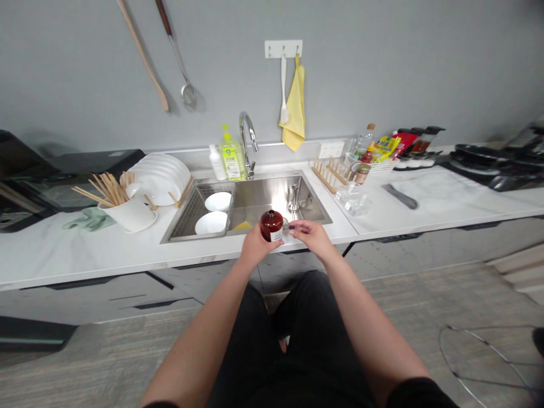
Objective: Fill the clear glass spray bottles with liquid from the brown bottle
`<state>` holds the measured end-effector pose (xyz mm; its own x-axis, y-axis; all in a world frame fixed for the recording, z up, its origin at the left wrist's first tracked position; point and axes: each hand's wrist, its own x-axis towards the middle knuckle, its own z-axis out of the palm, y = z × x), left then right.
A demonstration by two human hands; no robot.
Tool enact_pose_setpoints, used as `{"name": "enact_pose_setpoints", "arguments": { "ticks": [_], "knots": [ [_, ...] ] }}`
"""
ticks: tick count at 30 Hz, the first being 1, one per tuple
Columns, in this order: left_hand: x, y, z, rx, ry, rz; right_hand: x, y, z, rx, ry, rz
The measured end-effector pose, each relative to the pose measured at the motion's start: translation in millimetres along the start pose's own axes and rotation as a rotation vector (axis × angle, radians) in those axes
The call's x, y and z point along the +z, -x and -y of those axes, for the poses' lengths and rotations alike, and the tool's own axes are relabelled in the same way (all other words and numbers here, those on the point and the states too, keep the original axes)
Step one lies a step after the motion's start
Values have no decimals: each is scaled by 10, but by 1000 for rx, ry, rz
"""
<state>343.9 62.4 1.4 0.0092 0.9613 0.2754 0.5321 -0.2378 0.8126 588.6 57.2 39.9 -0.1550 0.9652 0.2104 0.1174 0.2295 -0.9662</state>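
Observation:
My left hand (255,247) is wrapped round a reddish-brown glass bottle (270,224) with a white label. The bottle stands upright over the front edge of the sink, and its narrow neck is uncovered. Close beside it, my right hand (313,237) pinches a small black piece (292,227) that looks like a cap. Something pale and see-through shows between that piece and the bottle, too small to make out. Beneath and behind both hands lies the steel sink (259,195), with a yellow sponge-like piece (243,225) near its front.
White bowls (218,202) sit in the sink's left drain basket. A faucet (247,141) and green soap bottle (232,158) stand behind. Left are plates (164,175) and a chopstick holder (131,214). To the right are a wooden rack (325,175), glasses (353,201) and a dark grey utensil (400,196).

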Motion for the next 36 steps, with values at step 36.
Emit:
{"name": "enact_pose_setpoints", "arguments": {
  "ticks": [36],
  "knots": [
    [-927, 842, -269, 426, 67, -231, 798, 558, 275, 167, -444, 104]
  ]
}}
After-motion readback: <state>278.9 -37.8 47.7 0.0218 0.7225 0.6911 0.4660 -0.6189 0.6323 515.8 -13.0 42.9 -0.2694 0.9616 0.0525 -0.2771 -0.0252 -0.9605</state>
